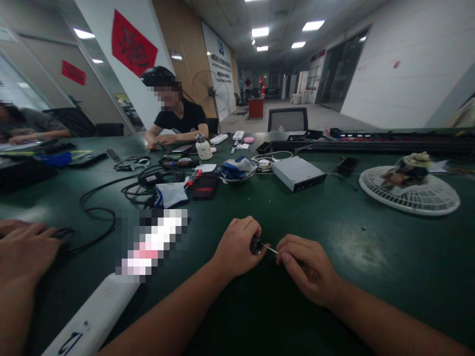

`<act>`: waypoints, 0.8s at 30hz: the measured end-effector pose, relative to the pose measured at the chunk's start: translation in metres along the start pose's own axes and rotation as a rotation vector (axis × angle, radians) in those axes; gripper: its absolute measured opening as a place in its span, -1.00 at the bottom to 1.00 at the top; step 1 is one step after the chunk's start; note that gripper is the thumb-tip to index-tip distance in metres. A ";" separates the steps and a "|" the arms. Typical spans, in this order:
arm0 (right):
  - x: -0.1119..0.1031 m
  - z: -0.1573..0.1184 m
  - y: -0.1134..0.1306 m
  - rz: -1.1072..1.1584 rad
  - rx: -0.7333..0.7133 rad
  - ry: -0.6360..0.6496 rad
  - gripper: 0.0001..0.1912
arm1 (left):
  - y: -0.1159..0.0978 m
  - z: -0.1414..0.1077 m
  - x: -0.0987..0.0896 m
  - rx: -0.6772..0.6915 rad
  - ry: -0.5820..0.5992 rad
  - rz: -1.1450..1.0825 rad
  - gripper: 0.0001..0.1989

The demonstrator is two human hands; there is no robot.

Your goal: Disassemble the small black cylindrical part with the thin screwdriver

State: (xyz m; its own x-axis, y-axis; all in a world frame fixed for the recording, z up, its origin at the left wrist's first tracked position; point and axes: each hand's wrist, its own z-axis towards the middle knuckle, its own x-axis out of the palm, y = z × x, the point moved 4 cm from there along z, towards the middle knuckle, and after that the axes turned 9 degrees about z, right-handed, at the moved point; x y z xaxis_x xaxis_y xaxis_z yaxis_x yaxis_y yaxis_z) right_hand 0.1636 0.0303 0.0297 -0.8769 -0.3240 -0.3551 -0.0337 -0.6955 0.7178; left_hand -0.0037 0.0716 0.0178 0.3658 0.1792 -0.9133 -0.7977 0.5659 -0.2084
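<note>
Nearest the camera, both bare forearms enter from the bottom edge and meet at lower centre of the frame. The left hand [235, 247] and right hand [302, 269] are close together, not touching. The left hand is closed on a small round black fitting [256, 245]. The right hand is closed on a slim brown handle [309, 272], mostly hidden, whose thin steel shaft [269, 249] spans the gap and meets the fitting. Axis near level, pointing left and slightly up, held just above the dark green tabletop [374, 301]. Judged light and stiff; the fitting looks small and smooth, so probably slippery, best held by its body, the tool by its handle.

Lower left: a co-worker's hand [22, 247] at the frame edge, near a black cable [94, 232]. Centre right: a grey metal disc drive [299, 173]. Right: a white round plastic fan guard [408, 195].
</note>
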 end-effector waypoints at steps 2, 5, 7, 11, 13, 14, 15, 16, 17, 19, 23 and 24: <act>0.002 0.000 0.001 0.026 -0.010 0.049 -0.82 | 0.000 0.000 0.000 -0.003 0.006 -0.002 -0.76; 0.004 -0.001 0.000 0.002 -0.002 0.090 -0.81 | 0.000 0.000 -0.001 -0.002 0.011 -0.010 -0.76; 0.003 -0.002 0.000 -0.031 0.011 0.060 -0.78 | 0.000 0.000 -0.002 0.000 0.015 -0.014 -0.77; -0.001 -0.001 0.000 -0.033 0.013 -0.009 -0.79 | -0.001 0.001 -0.002 -0.004 0.016 -0.017 -0.78; 0.000 0.000 0.000 0.003 0.014 0.013 -0.81 | -0.001 0.001 -0.002 -0.008 0.009 -0.016 -0.77; 0.001 0.000 0.000 0.022 0.014 0.038 -0.81 | -0.001 0.000 -0.002 -0.008 0.007 -0.016 -0.77; 0.002 0.000 0.000 0.033 0.013 0.064 -0.81 | -0.001 0.000 -0.002 -0.007 0.005 -0.016 -0.76; 0.003 -0.001 0.000 0.033 0.012 0.083 -0.80 | 0.000 0.000 -0.002 -0.005 0.006 -0.016 -0.76; 0.004 -0.001 -0.001 0.023 0.011 0.093 -0.80 | 0.000 0.000 -0.001 -0.003 0.007 -0.016 -0.76; 0.004 -0.003 -0.002 -0.011 0.008 0.073 -0.79 | 0.000 0.000 -0.001 -0.002 0.010 -0.010 -0.76; 0.001 -0.004 -0.003 -0.030 0.023 0.005 -0.79 | -0.001 0.000 -0.002 -0.009 0.006 0.003 -0.77; 0.001 -0.003 -0.003 -0.026 0.031 0.011 -0.80 | -0.001 0.000 -0.002 -0.011 0.005 0.003 -0.77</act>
State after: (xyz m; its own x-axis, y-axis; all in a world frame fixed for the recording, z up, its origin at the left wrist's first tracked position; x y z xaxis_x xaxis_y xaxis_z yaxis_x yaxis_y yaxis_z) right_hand 0.1646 0.0299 0.0251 -0.8703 -0.3131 -0.3802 -0.0716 -0.6833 0.7266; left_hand -0.0036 0.0708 0.0198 0.3608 0.1771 -0.9157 -0.8040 0.5567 -0.2091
